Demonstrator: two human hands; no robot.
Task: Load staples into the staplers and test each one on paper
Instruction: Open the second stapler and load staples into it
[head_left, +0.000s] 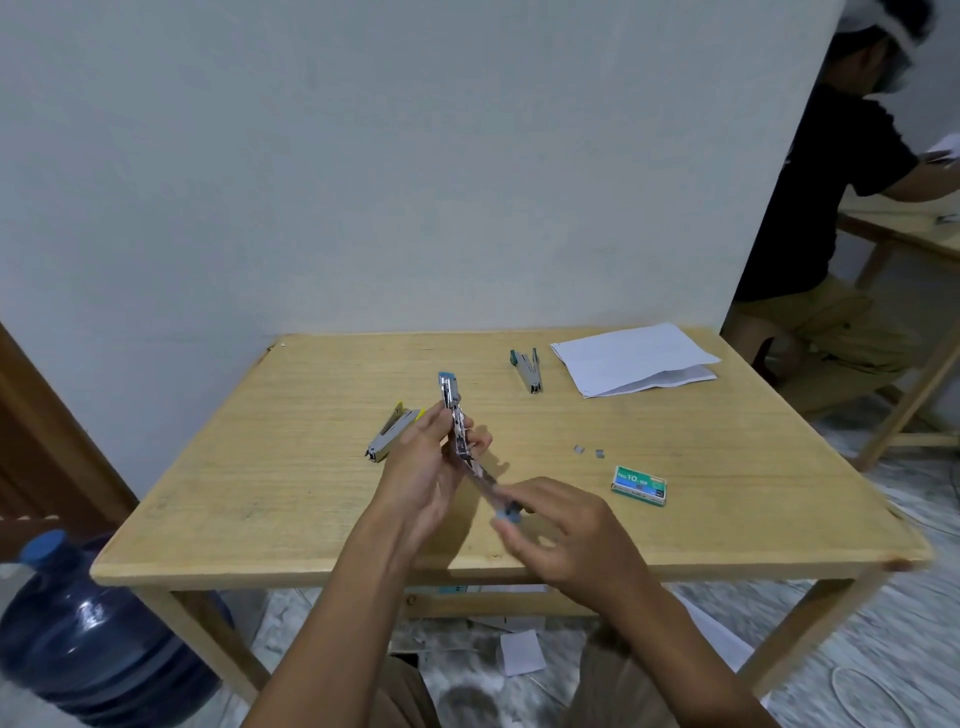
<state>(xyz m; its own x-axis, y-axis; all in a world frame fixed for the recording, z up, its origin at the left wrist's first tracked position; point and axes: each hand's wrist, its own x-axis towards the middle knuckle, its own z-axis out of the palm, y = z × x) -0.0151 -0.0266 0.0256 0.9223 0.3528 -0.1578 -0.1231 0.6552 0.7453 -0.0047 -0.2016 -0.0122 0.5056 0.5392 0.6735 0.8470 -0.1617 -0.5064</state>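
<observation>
My left hand (423, 467) grips a blue-tipped metal stapler (453, 410), swung wide open above the wooden table (260, 493). My right hand (566, 530) pinches the lower blue end of that same stapler (506, 512). A yellow-tipped stapler (389, 431) lies left of my hands. A third, teal-tipped stapler (527, 369) rests at the back by a stack of white paper (634, 358). A green staple box (639, 486) sits to the right, with two loose staple strips (589, 451) just behind it.
A blue water jug (88, 629) stands on the floor at the left by the table leg. Paper scraps (522, 652) litter the floor under the table. Another person (841, 208) sits at a second table at the far right.
</observation>
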